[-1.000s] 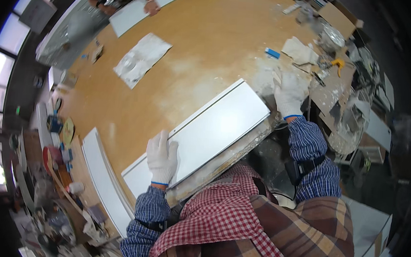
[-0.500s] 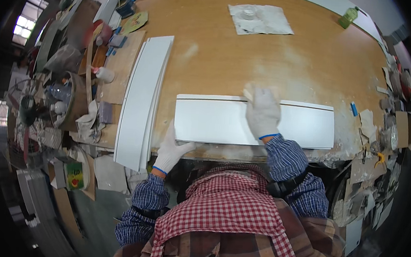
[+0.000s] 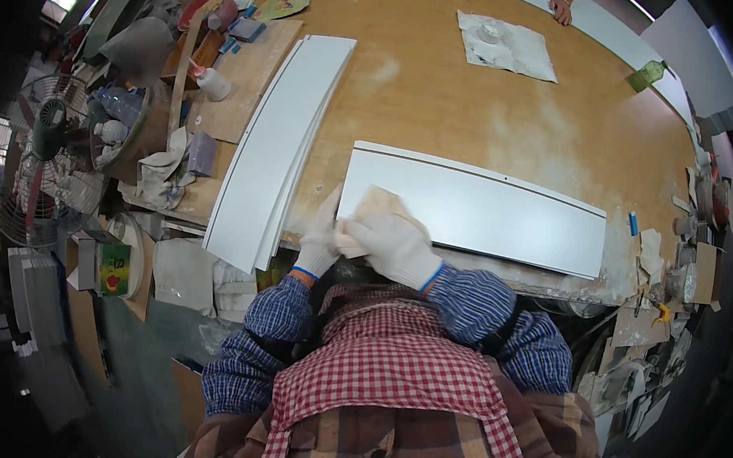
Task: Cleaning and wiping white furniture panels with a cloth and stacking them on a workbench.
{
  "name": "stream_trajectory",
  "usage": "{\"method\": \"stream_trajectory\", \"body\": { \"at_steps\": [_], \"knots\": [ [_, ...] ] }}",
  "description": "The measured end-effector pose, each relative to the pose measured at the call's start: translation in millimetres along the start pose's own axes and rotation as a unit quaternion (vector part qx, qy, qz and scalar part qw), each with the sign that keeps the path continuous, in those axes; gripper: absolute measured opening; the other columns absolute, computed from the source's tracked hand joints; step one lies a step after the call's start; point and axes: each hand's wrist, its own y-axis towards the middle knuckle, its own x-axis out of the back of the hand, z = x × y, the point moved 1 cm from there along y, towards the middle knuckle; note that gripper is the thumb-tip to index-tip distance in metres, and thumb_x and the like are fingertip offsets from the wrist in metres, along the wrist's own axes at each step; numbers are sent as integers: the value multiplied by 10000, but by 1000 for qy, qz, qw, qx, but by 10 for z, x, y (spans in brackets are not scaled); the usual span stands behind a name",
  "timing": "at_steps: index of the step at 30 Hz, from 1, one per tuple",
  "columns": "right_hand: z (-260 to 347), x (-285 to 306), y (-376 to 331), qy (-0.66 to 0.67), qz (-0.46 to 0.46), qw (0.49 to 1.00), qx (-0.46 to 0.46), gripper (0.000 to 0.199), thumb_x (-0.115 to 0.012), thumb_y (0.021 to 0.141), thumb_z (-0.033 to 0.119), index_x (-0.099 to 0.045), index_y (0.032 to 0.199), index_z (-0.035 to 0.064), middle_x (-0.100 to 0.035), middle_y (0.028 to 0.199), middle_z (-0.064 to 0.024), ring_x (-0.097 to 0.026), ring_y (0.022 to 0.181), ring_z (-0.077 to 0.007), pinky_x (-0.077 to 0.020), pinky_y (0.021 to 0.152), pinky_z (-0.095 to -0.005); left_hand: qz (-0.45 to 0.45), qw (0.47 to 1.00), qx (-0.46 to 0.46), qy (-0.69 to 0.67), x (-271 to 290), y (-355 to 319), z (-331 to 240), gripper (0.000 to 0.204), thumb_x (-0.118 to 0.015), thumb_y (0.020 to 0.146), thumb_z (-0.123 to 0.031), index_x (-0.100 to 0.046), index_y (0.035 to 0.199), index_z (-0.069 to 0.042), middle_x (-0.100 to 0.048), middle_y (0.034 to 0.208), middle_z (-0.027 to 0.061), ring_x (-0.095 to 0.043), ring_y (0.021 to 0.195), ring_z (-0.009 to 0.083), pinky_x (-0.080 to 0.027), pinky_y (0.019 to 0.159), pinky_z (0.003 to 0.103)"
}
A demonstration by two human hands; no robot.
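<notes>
A white panel (image 3: 505, 214) with a thin groove along its far edge lies on the worktable, tilted slightly down to the right. My gloved right hand (image 3: 395, 247) is closed on a cream cloth (image 3: 386, 201) at the panel's left end, close to the front corner. Beside that end is my gloved left hand (image 3: 318, 247), its fingers stretched out along the short edge. The right hand and cloth partly cover its thumb side. To the left lies a stack of similar white panels (image 3: 280, 140), some poking out over the table's front edge.
A squeeze bottle (image 3: 213, 83), a purple block (image 3: 202, 154) and a fan (image 3: 50, 128) are on the left. A white sheet (image 3: 518, 56) bearing a small round container lies at the far side. A green bottle (image 3: 647, 76) and another person's hand (image 3: 562, 9) are at far right.
My right hand has moved the cloth left and nearer, from the panel's far edge to its left end. My left hand stays by that end. The view has turned and shifted.
</notes>
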Motion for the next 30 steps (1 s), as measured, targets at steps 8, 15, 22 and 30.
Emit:
{"method": "stream_trajectory", "body": {
  "at_steps": [8,15,22,30],
  "knots": [
    [-805,1572,-1922,-200,-170,852,-452,277,-611,967,191,-648,1224,94,-582,1026,-145,-584,965,-342,-472,794,-460,-7,855,-84,512,-363,-64,-805,900,-771,842,-382,-375,1538,29,-477,1520,250,-446,1427,363,-355,1182,404],
    [-1271,2169,-3445,-210,-374,652,-625,503,-593,1009,390,-615,1328,1,-677,1244,-229,-663,1103,-372,-512,932,-450,-103,812,13,575,-705,249,-1077,659,-683,909,-398,-570,1399,27,-614,1372,243,-612,1242,334,-472,1037,402],
    [-1029,1810,-3028,-195,-245,778,-545,463,-584,1035,300,-605,1318,-67,-693,1187,-190,-678,1007,-277,-519,892,-376,-90,872,-64,477,-413,135,-968,495,-651,954,-357,-671,1305,-9,-738,954,160,-681,929,179,-529,849,314],
    [-747,1503,-2274,158,-331,731,-576,399,-643,1025,239,-608,1318,-29,-654,1046,-32,-572,771,-79,-483,626,-241,-100,986,114,68,250,-720,-1113,486,-613,1039,-398,-654,1248,39,-698,1150,70,-677,991,143,-550,858,275]
  ]
}}
